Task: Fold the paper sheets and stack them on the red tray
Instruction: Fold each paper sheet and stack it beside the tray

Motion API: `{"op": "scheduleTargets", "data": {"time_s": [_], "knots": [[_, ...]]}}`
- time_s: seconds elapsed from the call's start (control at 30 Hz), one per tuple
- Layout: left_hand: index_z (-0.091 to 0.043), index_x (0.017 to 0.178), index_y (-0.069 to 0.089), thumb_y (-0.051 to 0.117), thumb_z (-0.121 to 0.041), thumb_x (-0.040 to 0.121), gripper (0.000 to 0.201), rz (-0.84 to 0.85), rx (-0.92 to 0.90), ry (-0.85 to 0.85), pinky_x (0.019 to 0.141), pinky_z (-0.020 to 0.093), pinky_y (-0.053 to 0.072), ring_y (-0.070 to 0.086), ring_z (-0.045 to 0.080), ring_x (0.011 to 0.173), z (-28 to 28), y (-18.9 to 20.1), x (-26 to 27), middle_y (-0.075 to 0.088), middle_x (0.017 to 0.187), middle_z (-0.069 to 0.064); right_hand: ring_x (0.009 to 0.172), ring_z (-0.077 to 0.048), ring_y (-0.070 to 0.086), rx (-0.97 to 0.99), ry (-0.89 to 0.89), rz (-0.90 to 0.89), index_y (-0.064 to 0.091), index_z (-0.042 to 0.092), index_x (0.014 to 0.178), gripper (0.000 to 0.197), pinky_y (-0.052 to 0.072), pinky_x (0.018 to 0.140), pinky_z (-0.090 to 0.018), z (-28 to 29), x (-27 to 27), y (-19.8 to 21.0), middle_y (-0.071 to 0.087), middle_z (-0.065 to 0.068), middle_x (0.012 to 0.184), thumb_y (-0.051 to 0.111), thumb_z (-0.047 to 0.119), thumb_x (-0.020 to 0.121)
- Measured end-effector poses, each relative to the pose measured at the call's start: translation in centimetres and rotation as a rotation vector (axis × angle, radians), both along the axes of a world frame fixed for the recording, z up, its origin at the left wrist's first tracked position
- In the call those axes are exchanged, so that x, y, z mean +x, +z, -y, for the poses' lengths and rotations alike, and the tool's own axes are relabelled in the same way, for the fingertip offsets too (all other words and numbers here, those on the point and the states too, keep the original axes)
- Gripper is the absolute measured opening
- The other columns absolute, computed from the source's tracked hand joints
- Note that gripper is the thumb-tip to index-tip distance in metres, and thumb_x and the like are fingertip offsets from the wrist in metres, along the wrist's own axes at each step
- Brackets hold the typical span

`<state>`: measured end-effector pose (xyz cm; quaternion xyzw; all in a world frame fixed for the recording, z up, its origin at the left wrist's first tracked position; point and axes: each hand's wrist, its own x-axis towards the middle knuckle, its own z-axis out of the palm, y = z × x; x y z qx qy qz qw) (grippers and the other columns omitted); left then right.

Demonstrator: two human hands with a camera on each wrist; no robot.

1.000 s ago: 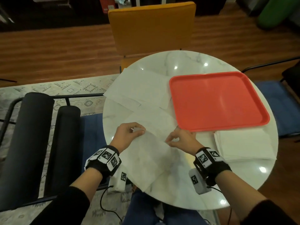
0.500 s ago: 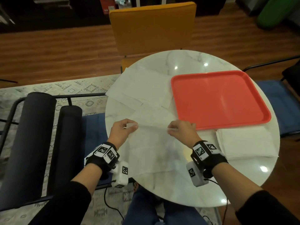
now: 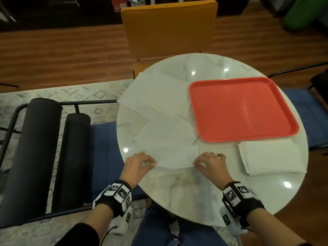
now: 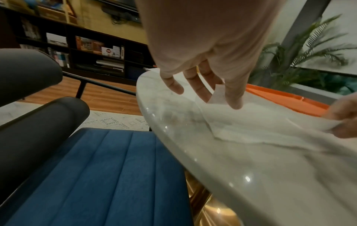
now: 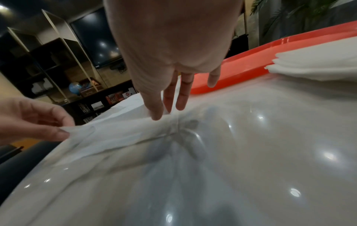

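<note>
Both grips pinch the near corners of the paper sheet (image 3: 174, 159), left hand (image 3: 137, 166) and right hand (image 3: 212, 165), low over the bench (image 3: 195, 196) beside the red tray (image 3: 241, 110). Thin and limp, it looks liable to sag and crease, so the corners seem the best hold.

Honestly nothing here is readable. The wrist bands (image 3: 118, 194) on both arms carry black-and-white square code markers, but those are patterns, not letters or numbers. The books and boxes on the dark shelf (image 4: 92, 50) behind show coloured covers with print too blurred to make out, and the red sign-like thing (image 3: 120, 4) at the far wall is just as unreadable.
</note>
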<state>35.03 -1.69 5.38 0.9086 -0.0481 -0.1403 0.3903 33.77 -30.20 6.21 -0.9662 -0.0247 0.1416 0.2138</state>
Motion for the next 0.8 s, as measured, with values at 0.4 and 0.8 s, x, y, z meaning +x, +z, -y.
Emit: {"op": "scheduleTargets", "data": {"time_s": [0.4, 0.8], "knots": [[-0.03, 0.139, 0.036, 0.02, -0.068, 0.079, 0.073, 0.037, 0.356, -0.226, 0.101, 0.033, 0.02, 0.033, 0.013, 0.132, 2.7, -0.3, -0.8, 0.035, 0.144, -0.009, 0.115, -0.02, 0.054, 0.001, -0.036, 0.147, 0.06, 0.019, 0.115, 0.041, 0.029, 0.1, -0.047, -2.8, 1.1, 0.2, 0.059, -0.001, 0.121, 0.052, -0.002, 0.081], [-0.023, 0.141, -0.031, -0.025, -0.083, 0.057, 0.103, -0.109, 0.576, -0.303, 0.111, 0.06, -0.007, -0.028, 0.015, 0.135, 3.8, -4.1, -1.3, -0.034, 0.147, -0.004, 0.146, -0.009, -0.008, -0.182, 0.344, -0.224, -0.006, 0.025, 0.15, 0.063, -0.007, 0.113, -0.055, -5.6, 0.8, -3.0, -0.013, 0.008, 0.158, 0.0, 0.049, 0.093]]}}
